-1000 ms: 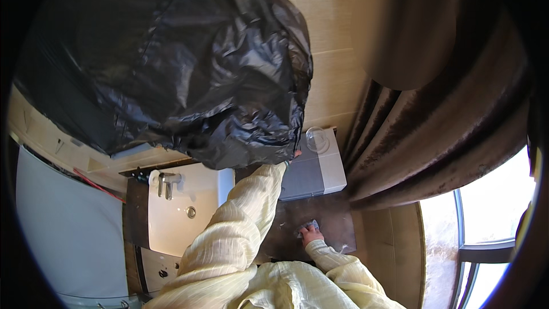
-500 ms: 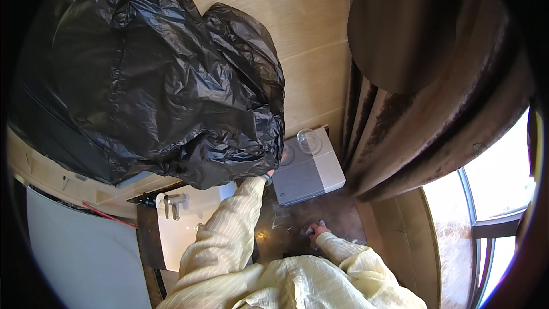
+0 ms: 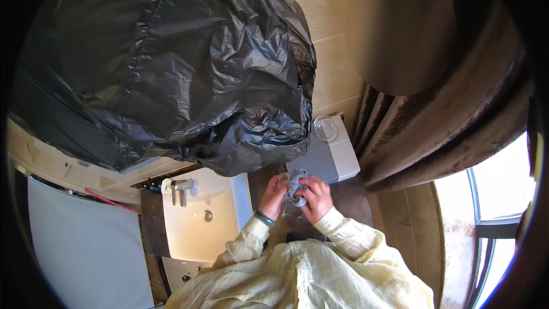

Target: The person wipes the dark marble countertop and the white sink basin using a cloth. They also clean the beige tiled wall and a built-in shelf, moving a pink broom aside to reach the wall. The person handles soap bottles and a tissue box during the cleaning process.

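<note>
Between my two hands is a bunched grey cloth [image 3: 295,186], held above the dark countertop [image 3: 351,209]. My left hand [image 3: 273,197], with a green bangle at the wrist, grips its left side. On the right side my right hand [image 3: 315,195] has its fingers curled into the folds. Just beyond them a grey and white box [image 3: 343,157] rests on the counter, with a clear round glass dish [image 3: 326,129] on top. The box's left part is hidden by the black plastic covering.
A large black plastic sheet [image 3: 189,80] bulges over the upper left, close beyond my hands. To the left lies a white sink [image 3: 197,234] with a metal faucet [image 3: 182,190]. Brown curtains [image 3: 440,137] hang at the right beside a bright window [image 3: 506,189].
My left hand has drawn back from the black plastic toward my body. My right hand has lifted the cloth off the counter, and both hands now meet on it.
</note>
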`<state>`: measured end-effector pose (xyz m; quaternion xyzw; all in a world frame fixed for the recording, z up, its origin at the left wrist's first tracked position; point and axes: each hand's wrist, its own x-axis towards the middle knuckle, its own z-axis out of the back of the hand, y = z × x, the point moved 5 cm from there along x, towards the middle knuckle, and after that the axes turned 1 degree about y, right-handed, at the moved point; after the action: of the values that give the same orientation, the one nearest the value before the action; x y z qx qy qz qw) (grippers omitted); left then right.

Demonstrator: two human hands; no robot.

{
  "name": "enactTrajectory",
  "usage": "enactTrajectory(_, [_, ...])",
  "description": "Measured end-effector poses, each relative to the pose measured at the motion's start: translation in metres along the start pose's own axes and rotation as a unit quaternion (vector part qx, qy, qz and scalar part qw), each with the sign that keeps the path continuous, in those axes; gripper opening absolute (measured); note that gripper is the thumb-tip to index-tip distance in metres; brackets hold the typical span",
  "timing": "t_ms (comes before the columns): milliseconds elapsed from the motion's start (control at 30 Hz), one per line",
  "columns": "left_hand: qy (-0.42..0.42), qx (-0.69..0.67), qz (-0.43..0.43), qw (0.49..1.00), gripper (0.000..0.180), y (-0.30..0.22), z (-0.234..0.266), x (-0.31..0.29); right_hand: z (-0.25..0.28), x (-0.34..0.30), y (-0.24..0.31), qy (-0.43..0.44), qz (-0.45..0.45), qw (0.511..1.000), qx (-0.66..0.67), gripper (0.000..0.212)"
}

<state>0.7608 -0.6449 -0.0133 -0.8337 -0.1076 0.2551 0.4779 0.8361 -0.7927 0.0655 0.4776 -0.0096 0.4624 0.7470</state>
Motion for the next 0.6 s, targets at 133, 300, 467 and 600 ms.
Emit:
enactTrajectory(133, [0.058,-0.051,-0.006,0.997,0.035,0.002,-0.005,-0.016,-0.011,0.007,0.017,-0.032,0.044,0.998,0.038,0.042])
enactTrajectory(300, [0.04,-0.005,-0.04,0.998,0.041,-0.013,-0.007,-0.027,-0.013,0.006,0.021,-0.046,0.004,0.997,0.068,0.038])
enactTrajectory(467, [0.054,0.046,-0.056,0.996,0.056,-0.028,-0.019,-0.044,-0.02,0.002,0.001,-0.048,-0.111,0.975,0.188,0.026])
enactTrajectory(600, [0.077,0.244,-0.08,0.963,0.073,-0.042,-0.038,-0.053,-0.053,-0.011,-0.047,-0.035,-0.375,0.747,0.548,0.03])
